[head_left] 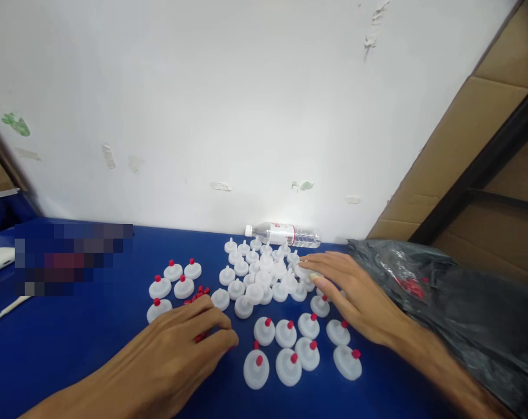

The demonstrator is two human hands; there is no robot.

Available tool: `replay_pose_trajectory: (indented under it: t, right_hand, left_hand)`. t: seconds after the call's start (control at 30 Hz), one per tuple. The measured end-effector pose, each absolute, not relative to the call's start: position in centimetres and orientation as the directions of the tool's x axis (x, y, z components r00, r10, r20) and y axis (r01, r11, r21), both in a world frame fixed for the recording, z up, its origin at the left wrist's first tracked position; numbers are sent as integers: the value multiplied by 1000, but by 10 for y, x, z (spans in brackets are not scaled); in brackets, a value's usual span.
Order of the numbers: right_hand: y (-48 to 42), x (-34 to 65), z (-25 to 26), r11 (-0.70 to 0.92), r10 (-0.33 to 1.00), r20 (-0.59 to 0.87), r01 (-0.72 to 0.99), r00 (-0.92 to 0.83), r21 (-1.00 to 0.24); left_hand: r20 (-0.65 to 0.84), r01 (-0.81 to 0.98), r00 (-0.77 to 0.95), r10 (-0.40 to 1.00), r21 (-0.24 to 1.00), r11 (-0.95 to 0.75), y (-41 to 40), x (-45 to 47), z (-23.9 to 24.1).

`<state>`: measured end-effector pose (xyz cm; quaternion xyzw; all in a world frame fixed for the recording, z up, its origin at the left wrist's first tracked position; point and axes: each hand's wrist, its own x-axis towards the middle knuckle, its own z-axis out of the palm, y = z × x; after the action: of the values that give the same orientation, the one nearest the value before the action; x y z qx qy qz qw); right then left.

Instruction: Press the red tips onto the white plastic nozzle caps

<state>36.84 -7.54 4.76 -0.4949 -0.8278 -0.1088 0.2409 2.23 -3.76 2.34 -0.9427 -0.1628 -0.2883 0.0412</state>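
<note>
A blue table (71, 349) is carrying everything, pushed against a white wall. A black plastic bag (456, 302) is slumping at the right, showing red pieces inside, seemingly a supply. One clear water bottle (285, 234) is lying on its side by the wall. White caps are sitting in three groups: about twenty-five bare ones (259, 273) clustered centrally, five red-tipped ones (174, 280) at left, roughly ten red-tipped ones (298, 346) in front, apparently sorted apart. The right hand (355, 297) is lying flat, fingers spread, touching the bare cluster's edge, gripping nothing visible. The left hand (180, 349) is curling loosely over a small heap of red plugs (199, 294); whether it is pinching one, I cannot tell.
</note>
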Motion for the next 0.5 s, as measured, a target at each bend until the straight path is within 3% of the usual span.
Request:
replay_pose_trajectory:
  t: [0.2, 0.37, 0.5]
  right_hand:
    - [-85, 363, 53, 525, 630, 667, 851, -398, 12]
    - [-100, 342, 58, 574, 540, 681, 808, -494, 131]
    - [-108, 323, 54, 672, 509, 683, 738, -524, 65]
  left_hand:
    - [613, 330, 711, 345, 142, -933, -35, 28, 19]
    - [720, 290, 592, 361, 227, -930, -42, 29, 20]
    - [697, 276, 563, 445, 349, -895, -49, 34, 17]
